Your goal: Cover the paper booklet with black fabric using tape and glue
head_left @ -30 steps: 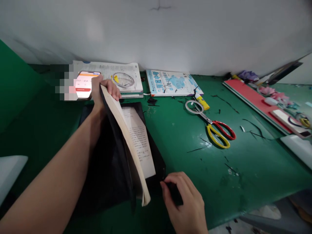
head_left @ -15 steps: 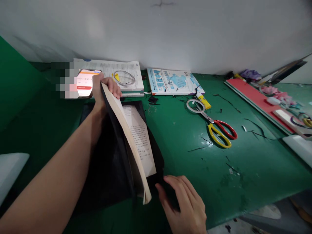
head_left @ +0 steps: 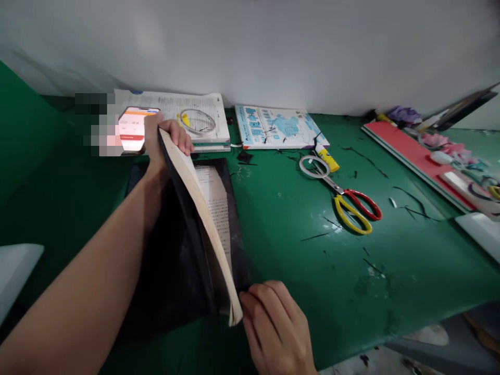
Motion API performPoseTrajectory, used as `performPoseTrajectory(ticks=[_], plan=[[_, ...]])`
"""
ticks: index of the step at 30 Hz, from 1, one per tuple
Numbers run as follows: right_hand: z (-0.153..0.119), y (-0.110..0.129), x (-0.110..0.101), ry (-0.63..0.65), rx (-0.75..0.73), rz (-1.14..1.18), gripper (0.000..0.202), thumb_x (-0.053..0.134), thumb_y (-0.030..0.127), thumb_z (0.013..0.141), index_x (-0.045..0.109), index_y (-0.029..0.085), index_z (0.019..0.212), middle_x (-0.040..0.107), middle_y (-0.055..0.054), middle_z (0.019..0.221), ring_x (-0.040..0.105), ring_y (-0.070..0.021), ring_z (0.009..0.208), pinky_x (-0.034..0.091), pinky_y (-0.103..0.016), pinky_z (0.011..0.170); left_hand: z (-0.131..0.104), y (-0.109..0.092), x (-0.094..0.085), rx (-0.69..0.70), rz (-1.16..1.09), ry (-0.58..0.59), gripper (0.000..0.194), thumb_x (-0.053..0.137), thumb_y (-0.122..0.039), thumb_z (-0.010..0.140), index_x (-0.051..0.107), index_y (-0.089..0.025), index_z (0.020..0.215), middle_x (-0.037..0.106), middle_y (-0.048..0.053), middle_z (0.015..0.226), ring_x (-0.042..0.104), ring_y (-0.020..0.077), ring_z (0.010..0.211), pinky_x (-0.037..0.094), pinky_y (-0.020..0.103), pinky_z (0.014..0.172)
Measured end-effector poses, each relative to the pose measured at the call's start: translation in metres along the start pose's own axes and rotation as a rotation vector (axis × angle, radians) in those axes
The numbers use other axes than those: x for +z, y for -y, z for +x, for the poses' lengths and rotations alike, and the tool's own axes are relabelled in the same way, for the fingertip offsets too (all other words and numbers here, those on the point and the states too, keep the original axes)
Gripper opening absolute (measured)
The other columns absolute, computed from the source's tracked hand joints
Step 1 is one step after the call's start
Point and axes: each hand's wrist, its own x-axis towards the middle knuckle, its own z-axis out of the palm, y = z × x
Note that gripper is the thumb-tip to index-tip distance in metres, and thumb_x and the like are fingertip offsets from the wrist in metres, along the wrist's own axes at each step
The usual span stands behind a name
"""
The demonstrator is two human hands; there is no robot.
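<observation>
A book (head_left: 216,208) with cream pages stands partly open on the green table, its pages tilted up and its lower printed page showing. Black sheet material (head_left: 172,271) wraps its cover and spreads out to the left under my forearm. My left hand (head_left: 174,135) is closed round the top end of the raised pages and cover. At the bottom right corner, my right hand (head_left: 275,325) pinches the edge of the black cover (head_left: 240,260), fingertips together beside the lower end of the pages.
Scissors (head_left: 355,208) with red and yellow handles lie to the right, a tape roll (head_left: 314,166) over their blades and a yellow glue stick (head_left: 328,159) beside them. Books (head_left: 283,127), a lit phone (head_left: 136,127) and a red board (head_left: 414,159) sit further back. Black scraps litter the table.
My right hand has closed its fingers and moved left, and the black cover's right edge has folded inward over part of the printed page. My left hand keeps its hold.
</observation>
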Motion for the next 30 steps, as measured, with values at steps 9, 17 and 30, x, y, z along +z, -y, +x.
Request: performPoseTrajectory(ticks=[9,17,30], plan=[[-0.011,-0.005,0.012,0.026,-0.065,-0.046,0.013,0.055,0.001,0.085,0.067,0.007,0.083,0.065,-0.01,0.079,0.056,-0.0194,0.073,0.047,-0.035,0.058,0.007,0.01,-0.008,0.085,-0.107,0.084,0.063,0.011,-0.026,0.088,0.044,-0.022,0.034,0.03,0.002,0.031,0.037,0.0121,0.031,0.036,0.028,0.043],[-0.002,0.0,0.005,-0.021,-0.053,-0.066,0.022,0.051,0.002,0.088,0.067,0.012,0.075,0.068,-0.006,0.079,0.056,-0.0178,0.073,0.045,-0.033,0.06,0.005,0.006,-0.006,0.053,-0.098,0.087,0.068,0.004,-0.022,0.09,0.042,-0.022,0.034,0.031,0.002,0.031,0.034,0.0112,0.032,0.035,0.027,0.045],[-0.017,-0.013,-0.006,0.147,-0.288,-0.113,0.041,0.028,0.012,0.099,0.067,0.013,0.111,0.068,-0.006,0.12,0.056,-0.0203,0.119,0.049,-0.03,0.08,0.007,0.008,-0.008,0.048,-0.101,0.1,0.072,0.001,-0.025,0.093,0.042,-0.022,0.034,0.031,0.001,0.03,0.036,0.0104,0.032,0.036,0.026,0.046]])
